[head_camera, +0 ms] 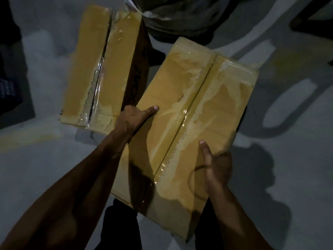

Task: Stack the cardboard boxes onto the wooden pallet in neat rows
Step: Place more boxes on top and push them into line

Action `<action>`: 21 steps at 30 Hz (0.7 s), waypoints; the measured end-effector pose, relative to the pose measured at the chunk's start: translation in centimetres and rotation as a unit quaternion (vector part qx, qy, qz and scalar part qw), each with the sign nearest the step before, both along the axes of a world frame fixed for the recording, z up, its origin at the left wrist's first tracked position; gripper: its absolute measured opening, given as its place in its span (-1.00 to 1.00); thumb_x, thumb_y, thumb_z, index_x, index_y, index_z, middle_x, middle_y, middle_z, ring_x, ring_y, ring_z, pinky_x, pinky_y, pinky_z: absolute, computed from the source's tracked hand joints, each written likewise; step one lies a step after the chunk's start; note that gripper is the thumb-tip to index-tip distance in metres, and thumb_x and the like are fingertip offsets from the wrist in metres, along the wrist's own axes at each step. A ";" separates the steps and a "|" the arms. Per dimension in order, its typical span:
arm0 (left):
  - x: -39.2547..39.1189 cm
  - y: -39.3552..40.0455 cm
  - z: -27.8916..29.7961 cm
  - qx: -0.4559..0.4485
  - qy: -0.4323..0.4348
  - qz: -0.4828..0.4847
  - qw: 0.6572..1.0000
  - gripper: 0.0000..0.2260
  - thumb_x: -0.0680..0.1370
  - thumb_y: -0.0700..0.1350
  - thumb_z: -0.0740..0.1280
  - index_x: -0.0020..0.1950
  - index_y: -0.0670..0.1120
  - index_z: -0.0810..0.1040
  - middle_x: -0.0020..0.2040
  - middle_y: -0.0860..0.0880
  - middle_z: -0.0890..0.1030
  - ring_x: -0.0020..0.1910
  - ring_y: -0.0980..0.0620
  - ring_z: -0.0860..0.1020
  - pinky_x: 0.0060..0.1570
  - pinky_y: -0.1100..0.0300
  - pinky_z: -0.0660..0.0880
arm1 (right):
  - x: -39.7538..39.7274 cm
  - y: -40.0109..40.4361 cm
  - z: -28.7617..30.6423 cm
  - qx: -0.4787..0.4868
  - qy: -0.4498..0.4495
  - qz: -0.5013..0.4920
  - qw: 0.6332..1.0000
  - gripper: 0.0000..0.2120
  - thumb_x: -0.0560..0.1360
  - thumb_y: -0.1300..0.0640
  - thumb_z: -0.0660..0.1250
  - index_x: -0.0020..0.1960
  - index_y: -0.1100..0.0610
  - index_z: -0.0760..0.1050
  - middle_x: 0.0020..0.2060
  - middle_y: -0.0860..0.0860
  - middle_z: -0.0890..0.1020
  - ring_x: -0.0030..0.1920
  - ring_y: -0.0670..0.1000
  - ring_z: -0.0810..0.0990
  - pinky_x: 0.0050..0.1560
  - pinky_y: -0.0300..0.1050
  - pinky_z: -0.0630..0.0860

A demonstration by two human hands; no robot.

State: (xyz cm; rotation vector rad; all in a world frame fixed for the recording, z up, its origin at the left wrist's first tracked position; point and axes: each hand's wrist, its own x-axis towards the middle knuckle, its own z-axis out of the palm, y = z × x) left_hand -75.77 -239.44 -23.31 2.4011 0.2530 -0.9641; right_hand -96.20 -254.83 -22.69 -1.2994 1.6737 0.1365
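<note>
Gripping the held box (182, 112) from opposite long sides, the left hand (131, 120) clasps the left edge with thumb laid flat on top, fingers hidden below; the right hand (217, 166) clasps the right edge nearer the body, thumb on top, fingers likewise unseen; the box's long axis and taped seam run away from the person, tilted rightward; just beyond and left, a second box (100, 69) lies on the grey floor (45, 159), roughly parallel; both cartons are sealed, contents unseen; no wooden pallet is visible, so placement direction cannot be judged.
</note>
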 end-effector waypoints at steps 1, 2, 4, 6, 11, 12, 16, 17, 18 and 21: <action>-0.7 0.1 1.6 0.000 -0.011 0.011 1.000 -0.41 0.32 0.45 0.41 -0.33 -0.11 0.50 -0.29 -0.13 0.59 -0.26 -0.12 0.56 -0.17 0.05 0.49 | -0.1 -0.5 1.5 -0.004 0.001 0.017 1.000 -0.30 0.31 -0.33 0.51 0.23 0.13 0.51 0.05 0.06 0.65 0.07 0.17 0.63 0.11 0.02 0.56; -1.3 0.1 3.3 0.001 -0.024 0.025 0.999 -0.42 0.34 0.44 0.40 -0.33 -0.10 0.48 -0.31 -0.11 0.55 -0.29 -0.10 0.53 -0.22 0.08 0.43 | 0.1 -1.0 3.1 -0.009 0.003 0.038 0.999 -0.31 0.34 -0.30 0.52 0.25 0.15 0.50 0.07 0.08 0.65 0.08 0.19 0.63 0.09 0.00 0.55; -2.3 0.4 7.1 0.010 -0.047 0.055 0.997 -0.44 0.38 0.42 0.39 -0.27 -0.11 0.50 -0.31 -0.08 0.52 -0.31 -0.07 0.48 -0.26 0.11 0.36 | 0.4 -1.9 6.5 -0.027 -0.003 0.068 0.997 -0.33 0.40 -0.24 0.51 0.29 0.19 0.46 0.12 0.14 0.62 0.13 0.21 0.60 0.09 0.01 0.50; -3.1 0.9 10.8 0.016 -0.057 0.080 0.995 -0.45 0.37 0.44 0.37 -0.20 -0.07 0.52 -0.31 -0.06 0.48 -0.31 -0.05 0.45 -0.32 0.15 0.32 | 0.6 -2.2 9.9 -0.036 -0.013 0.095 0.995 -0.33 0.40 -0.25 0.50 0.28 0.18 0.45 0.15 0.14 0.61 0.14 0.21 0.59 0.12 0.04 0.49; -5.3 4.1 19.4 0.023 -0.102 0.151 0.983 -0.41 0.37 0.45 0.36 -0.19 -0.11 0.48 -0.27 -0.04 0.51 -0.28 -0.04 0.49 -0.33 0.15 0.32 | 0.4 -1.3 17.8 -0.050 -0.063 0.166 0.983 -0.39 0.37 -0.28 0.50 0.20 0.10 0.46 0.02 0.00 0.60 0.00 0.08 0.55 0.04 -0.02 0.50; -6.0 5.0 21.0 0.024 -0.111 0.161 0.980 -0.40 0.38 0.45 0.35 -0.20 -0.12 0.48 -0.26 -0.05 0.51 -0.28 -0.04 0.49 -0.33 0.13 0.34 | 0.4 -0.9 19.4 -0.056 -0.072 0.185 0.979 -0.40 0.38 -0.28 0.49 0.20 0.09 0.46 0.01 -0.02 0.57 -0.01 0.07 0.54 0.02 -0.05 0.47; -8.3 9.4 26.5 0.041 -0.148 0.199 0.968 -0.29 0.30 0.54 0.32 -0.13 -0.14 0.57 -0.19 -0.12 0.59 -0.19 -0.17 0.56 -0.06 -0.07 0.56 | 0.1 2.1 24.9 -0.082 -0.090 0.239 0.963 -0.44 0.37 -0.31 0.48 0.16 0.04 0.46 0.01 -0.03 0.59 0.02 0.08 0.55 0.09 -0.03 0.50; -8.9 10.9 28.1 0.046 -0.151 0.204 0.966 -0.26 0.26 0.58 0.29 -0.12 -0.12 0.58 -0.15 -0.12 0.60 -0.15 -0.19 0.57 -0.01 -0.10 0.58 | -0.2 3.3 26.4 -0.090 -0.092 0.247 0.961 -0.44 0.36 -0.32 0.47 0.15 0.04 0.46 0.02 -0.02 0.60 0.04 0.09 0.57 0.13 0.02 0.52; -9.6 12.5 29.8 0.046 -0.154 0.209 0.965 -0.24 0.23 0.60 0.27 -0.11 -0.10 0.58 -0.13 -0.13 0.61 -0.13 -0.21 0.57 0.01 -0.12 0.57 | -0.6 4.7 28.1 -0.099 -0.094 0.254 0.958 -0.43 0.35 -0.34 0.47 0.14 0.05 0.47 0.03 0.00 0.61 0.06 0.12 0.58 0.14 0.06 0.54; -11.6 17.4 34.4 0.036 -0.173 0.229 0.957 -0.23 0.21 0.62 0.25 -0.13 -0.09 0.57 -0.10 -0.14 0.63 -0.11 -0.22 0.58 -0.02 -0.05 0.55 | -1.7 9.4 32.8 -0.114 -0.111 0.271 0.949 -0.34 0.30 -0.41 0.44 0.15 0.07 0.49 0.06 0.05 0.63 0.08 0.17 0.60 0.14 0.13 0.56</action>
